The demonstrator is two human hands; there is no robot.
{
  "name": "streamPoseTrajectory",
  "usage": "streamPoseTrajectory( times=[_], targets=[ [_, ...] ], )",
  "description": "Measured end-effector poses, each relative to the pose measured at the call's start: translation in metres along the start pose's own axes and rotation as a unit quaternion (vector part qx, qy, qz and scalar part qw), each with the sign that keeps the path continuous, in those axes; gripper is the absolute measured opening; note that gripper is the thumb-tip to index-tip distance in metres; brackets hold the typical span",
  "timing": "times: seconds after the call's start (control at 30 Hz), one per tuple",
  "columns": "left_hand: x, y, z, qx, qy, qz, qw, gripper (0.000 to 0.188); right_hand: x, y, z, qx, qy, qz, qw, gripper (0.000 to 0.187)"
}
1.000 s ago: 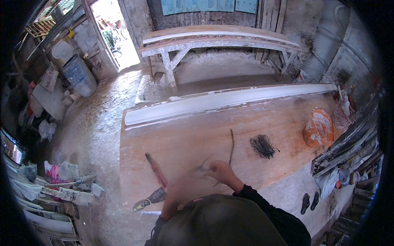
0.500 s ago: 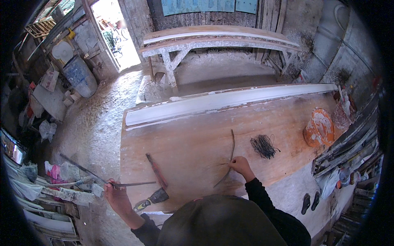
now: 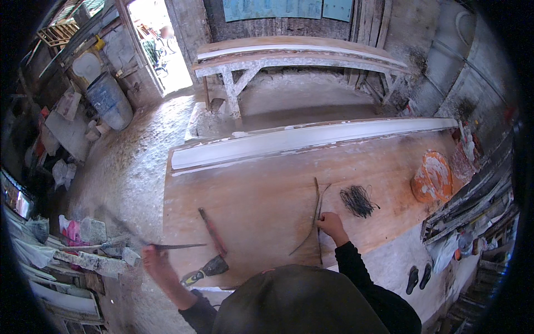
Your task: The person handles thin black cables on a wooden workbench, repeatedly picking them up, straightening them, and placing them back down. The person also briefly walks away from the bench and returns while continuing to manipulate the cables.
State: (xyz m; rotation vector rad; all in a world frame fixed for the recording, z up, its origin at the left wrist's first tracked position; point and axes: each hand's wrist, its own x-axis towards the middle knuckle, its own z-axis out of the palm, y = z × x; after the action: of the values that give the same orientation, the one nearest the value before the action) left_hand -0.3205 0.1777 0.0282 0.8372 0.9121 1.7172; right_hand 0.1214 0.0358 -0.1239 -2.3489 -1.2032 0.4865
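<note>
My left hand [image 3: 158, 270], off the table's left edge, is closed around a long thin dark strip [image 3: 181, 245]. One part of it points right over the table, and a blurred part runs up and left. My right hand [image 3: 332, 227] pinches thin dark strips [image 3: 317, 203] at the middle of the table; one is nearly straight, another curved. How many strips it grips is hard to see. A bundle of black wire [image 3: 359, 200] lies just right of that hand. Between my hands rest a slim red and dark tool [image 3: 213, 232] and a putty knife with a yellow-and-black handle [image 3: 204, 271].
A long white moulding [image 3: 311, 139] spans the far side of the wooden table [image 3: 250, 195]. An orange plaster-smeared bucket [image 3: 433, 177] stands at its right end. Behind is a whitened bench [image 3: 300, 58]; a blue drum [image 3: 109, 102] stands far left. Slippers [image 3: 418, 278] lie on the floor at right.
My right hand has shifted slightly right, and a straight strip now shows beside the curved one. The strip in my left hand has swung and its left part is blurred.
</note>
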Motion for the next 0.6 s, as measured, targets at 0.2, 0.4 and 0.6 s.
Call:
streamPoseTrajectory(
  times=[0.2,0.4,0.6],
  targets=[
    [-0.047,-0.053,0.066,0.052,-0.166,-0.238,0.956,0.007,-0.004,-0.035,-0.007,-0.014,-0.014,-0.014,1.000,0.023],
    [-0.083,-0.122,0.080,0.168,-0.295,-0.204,0.918,0.009,-0.032,-0.120,-0.049,0.198,-0.060,-0.093,0.974,0.026],
    [-0.093,-0.107,0.106,0.220,-0.364,-0.241,0.873,0.007,-0.061,-0.182,-0.059,0.388,-0.192,-0.106,0.895,0.023]
  ],
)
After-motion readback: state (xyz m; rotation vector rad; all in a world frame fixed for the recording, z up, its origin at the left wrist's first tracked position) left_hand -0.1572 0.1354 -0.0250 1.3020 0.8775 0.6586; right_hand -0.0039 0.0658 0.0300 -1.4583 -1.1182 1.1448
